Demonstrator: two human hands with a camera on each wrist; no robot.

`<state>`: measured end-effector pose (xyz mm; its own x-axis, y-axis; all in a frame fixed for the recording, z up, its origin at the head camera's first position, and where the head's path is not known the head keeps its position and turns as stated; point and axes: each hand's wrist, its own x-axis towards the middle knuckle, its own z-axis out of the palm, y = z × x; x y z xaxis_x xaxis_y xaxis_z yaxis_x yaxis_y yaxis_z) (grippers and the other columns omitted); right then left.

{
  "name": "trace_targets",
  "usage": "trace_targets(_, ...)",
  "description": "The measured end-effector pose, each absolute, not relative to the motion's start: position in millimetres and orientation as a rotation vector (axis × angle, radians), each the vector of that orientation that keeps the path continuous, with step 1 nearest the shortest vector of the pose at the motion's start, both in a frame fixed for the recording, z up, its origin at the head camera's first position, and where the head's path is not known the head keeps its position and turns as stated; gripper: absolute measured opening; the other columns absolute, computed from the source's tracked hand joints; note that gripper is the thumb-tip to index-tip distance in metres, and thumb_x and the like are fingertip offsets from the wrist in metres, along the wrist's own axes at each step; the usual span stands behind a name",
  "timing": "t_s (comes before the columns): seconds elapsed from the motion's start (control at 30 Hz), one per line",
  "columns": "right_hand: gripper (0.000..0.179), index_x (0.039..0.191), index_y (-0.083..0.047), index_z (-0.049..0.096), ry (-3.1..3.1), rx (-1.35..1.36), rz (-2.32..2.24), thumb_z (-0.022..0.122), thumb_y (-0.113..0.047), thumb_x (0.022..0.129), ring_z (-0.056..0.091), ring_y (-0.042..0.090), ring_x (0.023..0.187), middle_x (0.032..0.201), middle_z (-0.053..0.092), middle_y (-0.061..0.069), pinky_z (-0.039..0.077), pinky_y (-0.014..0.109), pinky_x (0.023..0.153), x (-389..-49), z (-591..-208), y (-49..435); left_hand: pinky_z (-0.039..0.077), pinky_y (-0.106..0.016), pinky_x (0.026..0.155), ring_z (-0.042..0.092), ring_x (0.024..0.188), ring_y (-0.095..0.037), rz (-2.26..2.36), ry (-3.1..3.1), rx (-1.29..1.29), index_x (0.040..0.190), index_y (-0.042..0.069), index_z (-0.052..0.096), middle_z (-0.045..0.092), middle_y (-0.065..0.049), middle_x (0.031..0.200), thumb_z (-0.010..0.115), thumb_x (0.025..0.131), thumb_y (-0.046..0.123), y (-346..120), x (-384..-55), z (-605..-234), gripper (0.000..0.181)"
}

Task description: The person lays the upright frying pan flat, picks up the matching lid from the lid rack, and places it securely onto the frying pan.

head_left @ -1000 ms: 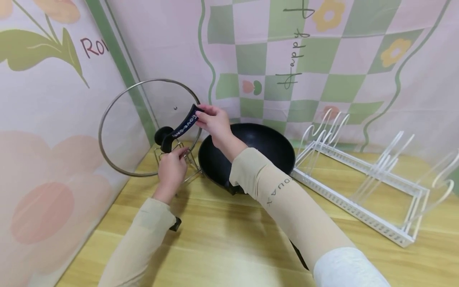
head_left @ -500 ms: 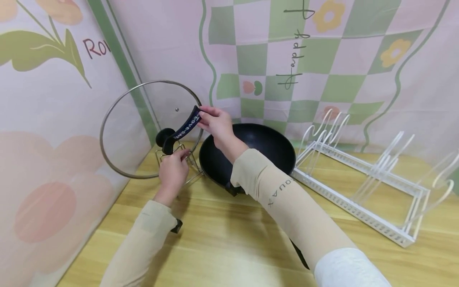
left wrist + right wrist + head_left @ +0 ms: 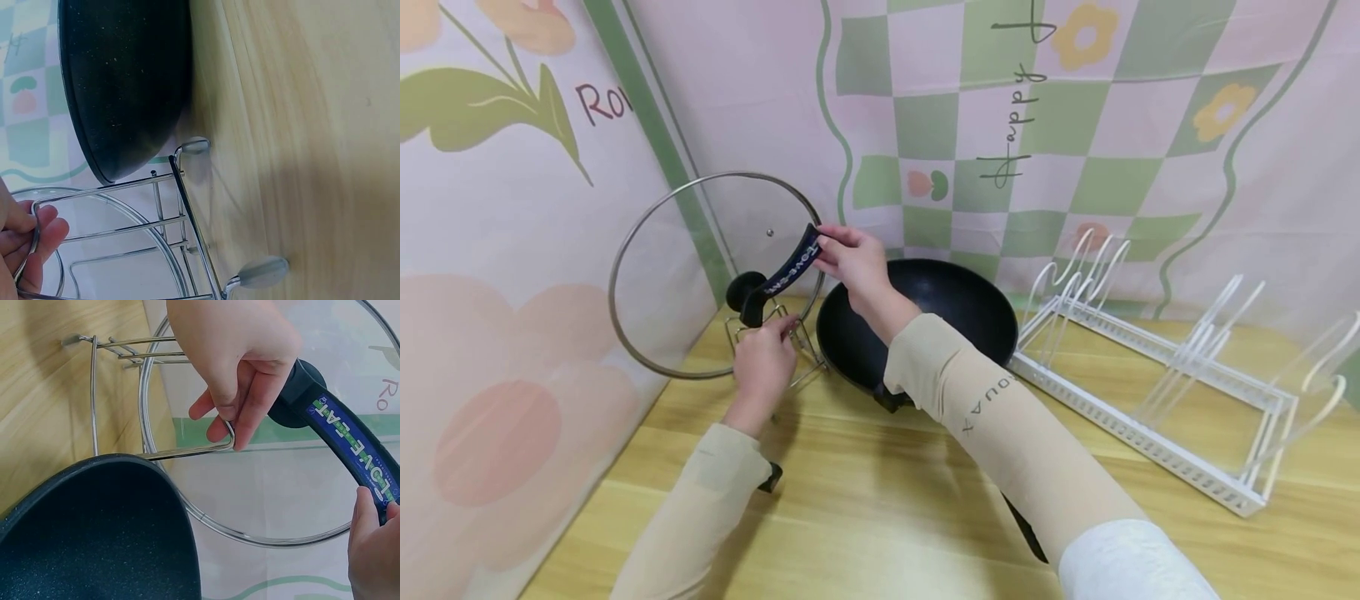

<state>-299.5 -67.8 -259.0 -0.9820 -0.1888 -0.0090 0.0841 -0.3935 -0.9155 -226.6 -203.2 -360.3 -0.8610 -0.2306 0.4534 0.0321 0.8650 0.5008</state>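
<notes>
A round glass lid (image 3: pixel 681 275) with a metal rim stands on edge in a wire rack (image 3: pixel 187 452). Its curved black handle (image 3: pixel 356 447) bears a blue label reading LOVE EAT. My right hand (image 3: pixel 856 260) pinches the handle's upper end between thumb and fingers. Lower down, my left hand (image 3: pixel 763 360) grips the bent wire at the rack's front, with thumb and fingers curled round it in the left wrist view. To the rack's right sits a black wok (image 3: pixel 955 308), its near side partly covered by my right forearm.
A white rack (image 3: pixel 1138 437) with upright wire loops stands on the wooden table (image 3: pixel 865 508) at the right. A black handle (image 3: pixel 1024 529) shows beside my right forearm. Some small black piece (image 3: pixel 771 477) pokes out by my left cuff. Printed cloth walls close off the back and left.
Both hands keep their hold on the lid handle and the rack wire. In the head view, lid and hands have shifted only slightly down and right.
</notes>
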Motion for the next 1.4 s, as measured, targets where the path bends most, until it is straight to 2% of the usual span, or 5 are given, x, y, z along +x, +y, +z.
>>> trace_targets(0.37,0.028,0.128,0.006,0.065,1.604,-0.139,-2.498,0.060,0.003,0.101,0.067,0.018,0.088,0.119,0.068,0.020,0.058,0.034,0.091,-298.5,-260.5,-65.4,0.037,-0.031,0.041,0.054,0.050,-0.024,-0.677,-2.544,0.155,0.119,0.012,0.076,0.077,-0.012,0.104,0.064,0.097,0.003,-201.0,-221.9,-359.1,0.027)
trace_targets(0.83,0.028,0.128,0.008,0.064,1.608,-0.154,-2.499,0.059,0.005,0.101,0.066,0.017,0.082,0.108,0.067,0.014,0.058,0.037,0.092,-294.3,-261.7,-61.2,0.048,-0.039,0.047,0.063,0.060,-0.031,-0.643,-2.582,0.138,0.118,0.011,0.076,0.077,-0.010,0.104,0.061,0.096,0.000,-198.4,-214.3,-354.9,0.029)
trace_targets(1.1,0.027,0.128,0.008,0.065,1.601,-0.149,-2.484,0.059,0.004,0.101,0.065,0.017,0.081,0.101,0.064,0.010,0.057,0.038,0.095,-292.7,-261.7,-57.4,0.046,-0.039,0.043,0.061,0.055,-0.031,-0.615,-2.556,0.119,0.116,0.011,0.077,0.077,-0.010,0.101,0.062,0.095,0.001,-196.5,-212.1,-356.0,0.028)
trace_targets(1.27,0.028,0.129,0.009,0.064,1.595,-0.155,-2.483,0.058,0.006,0.101,0.065,0.017,0.081,0.099,0.062,0.008,0.056,0.040,0.096,-291.6,-263.6,-56.2,0.051,-0.048,0.049,0.067,0.066,-0.040,-0.602,-2.544,0.105,0.115,0.011,0.078,0.077,-0.011,0.100,0.063,0.094,0.002,-197.5,-211.0,-358.7,0.027)
trace_targets(1.4,0.029,0.129,0.010,0.063,1.581,-0.150,-2.493,0.057,0.007,0.101,0.064,0.018,0.082,0.099,0.062,0.009,0.056,0.039,0.096,-291.4,-265.3,-54.9,0.050,-0.047,0.047,0.067,0.066,-0.041,-0.594,-2.556,0.106,0.115,0.011,0.078,0.077,-0.015,0.098,0.063,0.094,0.003,-196.8,-209.4,-358.6,0.027)
